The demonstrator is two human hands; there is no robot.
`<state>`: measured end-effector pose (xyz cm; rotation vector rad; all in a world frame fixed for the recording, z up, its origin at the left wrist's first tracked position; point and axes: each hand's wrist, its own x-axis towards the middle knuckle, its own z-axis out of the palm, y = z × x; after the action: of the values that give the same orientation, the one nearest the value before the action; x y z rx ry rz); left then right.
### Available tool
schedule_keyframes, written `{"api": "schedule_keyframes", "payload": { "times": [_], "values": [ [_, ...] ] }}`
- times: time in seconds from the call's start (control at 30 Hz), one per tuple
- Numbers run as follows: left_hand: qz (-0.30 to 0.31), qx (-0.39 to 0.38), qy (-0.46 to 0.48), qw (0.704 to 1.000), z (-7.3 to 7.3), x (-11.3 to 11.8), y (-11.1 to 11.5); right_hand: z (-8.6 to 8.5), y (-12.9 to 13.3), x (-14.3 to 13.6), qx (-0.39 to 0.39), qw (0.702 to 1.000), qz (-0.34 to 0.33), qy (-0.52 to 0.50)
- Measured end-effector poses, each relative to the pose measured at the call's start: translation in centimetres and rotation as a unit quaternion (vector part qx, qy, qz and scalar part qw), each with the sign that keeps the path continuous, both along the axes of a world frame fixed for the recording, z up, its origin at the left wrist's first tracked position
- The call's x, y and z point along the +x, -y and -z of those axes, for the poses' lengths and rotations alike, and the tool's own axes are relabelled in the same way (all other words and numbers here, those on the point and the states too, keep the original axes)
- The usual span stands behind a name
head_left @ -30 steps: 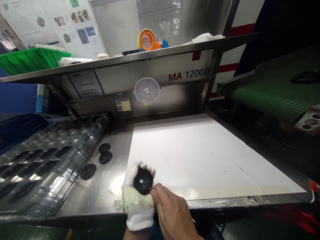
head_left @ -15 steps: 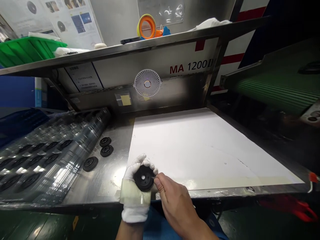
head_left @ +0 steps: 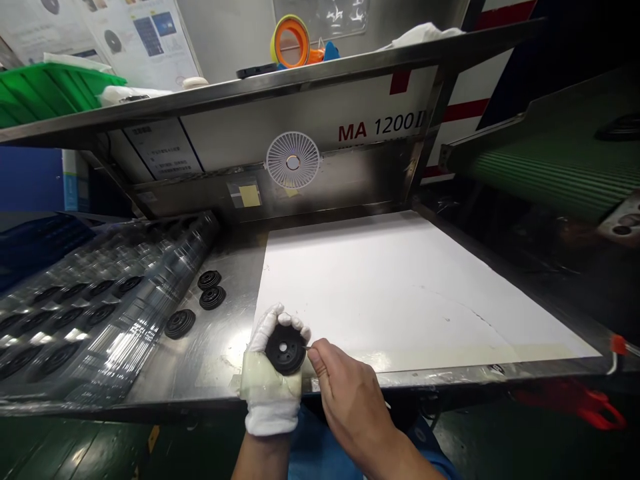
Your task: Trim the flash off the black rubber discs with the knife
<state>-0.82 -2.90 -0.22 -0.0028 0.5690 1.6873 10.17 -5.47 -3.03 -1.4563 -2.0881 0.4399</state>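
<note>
Cradling a black disc in the white-gloved left hand, head view. Left grip curled about the rim; disc's face, with its centre hole, turned toward the camera, near the left front corner of a white sheet. Right hand bare, just beside the disc's right rim; right grip pinched thumb to finger, seemingly on a thin object, too small to make out well. Three loose discs left of the hands on the metal table, two close together, one nearer. Farther left, a clear tray with discs in its pockets. Behind, a small fan beneath the shelf.
</note>
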Motion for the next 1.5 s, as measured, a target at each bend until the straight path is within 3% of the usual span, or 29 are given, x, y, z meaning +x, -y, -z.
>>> {"api": "schedule_keyframes", "payload": {
  "times": [0.27, 0.43, 0.5, 0.73, 0.87, 1.07, 1.43, 1.5],
  "values": [
    [-0.069, 0.014, -0.030, 0.997, 1.0, 0.0, -0.4, 0.6, 1.3, -1.5, -0.009, 1.000, -0.017, 0.007],
    [0.043, 0.020, -0.062, 0.997, 1.2, -0.7, 0.4, 0.6, 0.7, -0.6, -0.018, 0.999, -0.032, -0.015],
    [0.054, 0.027, -0.052, 0.997, 1.1, -0.8, 0.5, 0.7, 0.3, -0.1, -0.023, 0.999, -0.019, -0.015],
    [-0.009, 0.001, -0.017, 1.000, 1.2, -0.1, -0.6, 1.1, 0.7, -0.8, 0.011, 1.000, -0.006, 0.001],
    [-0.036, -0.002, -0.045, 0.998, 1.4, -0.2, -0.5, 1.1, 1.2, -1.5, 0.011, 1.000, -0.019, -0.002],
    [0.077, 0.005, -0.042, 0.996, 1.5, -1.4, 0.7, 1.0, 0.4, -0.4, -0.014, 0.999, -0.029, -0.024],
    [-0.049, 0.005, -0.042, 0.998, 1.6, -0.1, -0.4, 1.4, 1.3, -1.4, 0.006, 1.000, -0.020, 0.008],
    [-0.023, 0.007, -0.042, 0.999, 1.6, -0.5, 0.1, 1.3, 1.2, -1.2, 0.006, 1.000, -0.030, 0.000]
  ]
}}
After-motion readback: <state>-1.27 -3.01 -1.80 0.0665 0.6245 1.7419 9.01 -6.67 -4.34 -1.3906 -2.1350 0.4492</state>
